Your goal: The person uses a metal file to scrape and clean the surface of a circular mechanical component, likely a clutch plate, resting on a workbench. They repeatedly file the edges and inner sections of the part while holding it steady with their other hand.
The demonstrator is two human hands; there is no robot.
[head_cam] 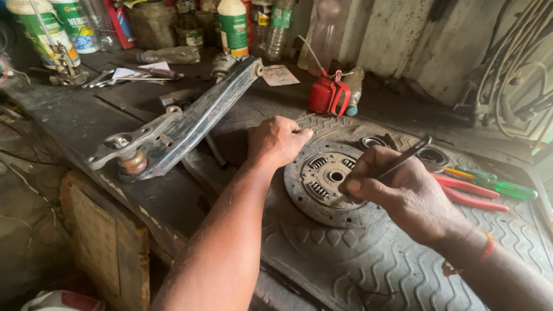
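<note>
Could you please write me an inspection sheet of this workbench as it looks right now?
Surface: dark ribbed rubber mat on a grimy bench.
Job's things: clutch disc flat on the mat; thin dark tool pointed at its hub.
Clutter: control arm, red oil can, red-handled pliers, green screwdriver, bottles at the back.
Grips: left hand rests fisted at the disc's edge; right hand holds the tool.
Cables: bundle hanging at right.
Surroundings: stained wall.
</note>
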